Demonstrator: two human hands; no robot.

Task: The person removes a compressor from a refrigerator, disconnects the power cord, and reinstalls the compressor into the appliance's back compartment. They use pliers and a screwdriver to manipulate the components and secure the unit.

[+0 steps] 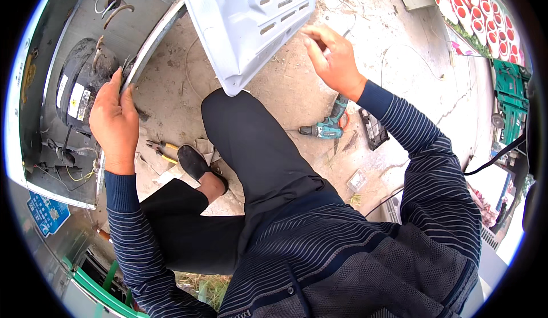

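My left hand [114, 118] is at the side rim of an opened metal cabinet [160, 29], thumb and forefinger close together. What lies between those fingertips is too small to make out. Inside the cabinet, beside the hand, sits a black rounded compressor [71, 84] with white labels and copper pipe stubs. A pale grey plastic cover [228, 27] with rows of slots stands tilted in front of me, its lower corner by my knee. The fingertips of my right hand [337, 61] pinch loosely at the cover's right edge.
A teal cordless drill [328, 128] lies on the dusty concrete near a black plastic piece [374, 129]. Yellow-handled pliers [162, 151] rest beside my shoe [194, 162]. Loose wires [74, 172] hang low in the cabinet. Green crates [508, 87] stand at the far right.
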